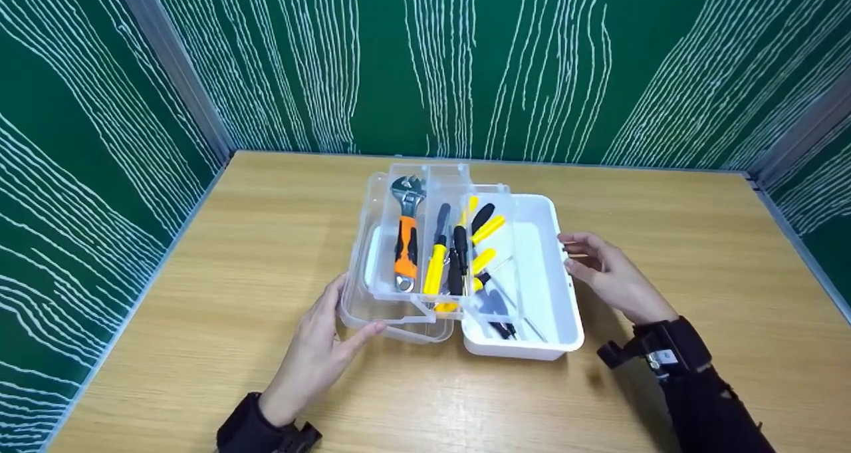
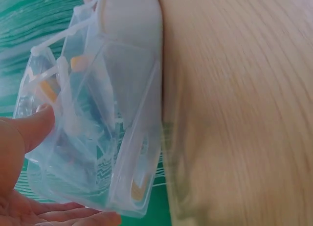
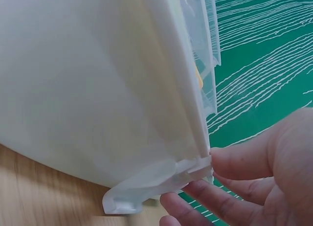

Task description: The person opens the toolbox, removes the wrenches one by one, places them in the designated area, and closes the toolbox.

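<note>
A toolbox stands open, its white base (image 1: pixel 542 267) on the right and its clear lid (image 1: pixel 382 313) folded to the left. Raised clear trays (image 1: pixel 447 180) hang between them. In the trays lie an orange-handled adjustable wrench (image 1: pixel 406 240) and a yellow-handled tool (image 1: pixel 436 263). Several yellow and black screwdrivers (image 1: pixel 461 243) show through the plastic. My left hand (image 1: pixel 312 346) holds the lid's near left corner, thumb over the front, fingers along the outer side. At the base's right wall, my right hand (image 1: pixel 615 277) pinches the rim by a white latch (image 3: pixel 156 182).
The toolbox sits on a wooden table (image 1: pixel 266 240). Green panels (image 1: pixel 385 60) with white wavy lines close off the back and sides. Some dark tools (image 1: pixel 503 330) lie at the near end of the white base.
</note>
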Demonstrator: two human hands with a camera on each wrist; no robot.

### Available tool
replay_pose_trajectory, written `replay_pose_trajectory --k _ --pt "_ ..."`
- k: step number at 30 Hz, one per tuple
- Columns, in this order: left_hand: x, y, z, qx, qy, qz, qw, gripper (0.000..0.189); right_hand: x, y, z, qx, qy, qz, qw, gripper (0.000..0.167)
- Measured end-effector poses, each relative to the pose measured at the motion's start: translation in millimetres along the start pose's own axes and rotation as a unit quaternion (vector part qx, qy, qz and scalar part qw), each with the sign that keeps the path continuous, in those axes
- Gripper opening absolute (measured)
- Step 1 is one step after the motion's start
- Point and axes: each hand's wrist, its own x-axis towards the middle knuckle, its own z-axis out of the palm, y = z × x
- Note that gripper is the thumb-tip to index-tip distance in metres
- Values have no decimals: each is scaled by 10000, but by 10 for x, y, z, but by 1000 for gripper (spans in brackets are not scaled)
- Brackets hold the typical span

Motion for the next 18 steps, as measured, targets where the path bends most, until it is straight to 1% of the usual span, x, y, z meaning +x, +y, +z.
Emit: replay_pose_trajectory --k 5,10,18 --pt "20 -32 20 -245 -167 -259 9992 90 3 27 -7 120 43 -106 9999 51" --pt "38 -47 37 -349 -250 -330 9985 86 -14 26 -16 109 46 -76 9999 51" --pt "46 -143 19 -519 -357 -446 9970 81 14 30 15 149 41 -98 9998 49"
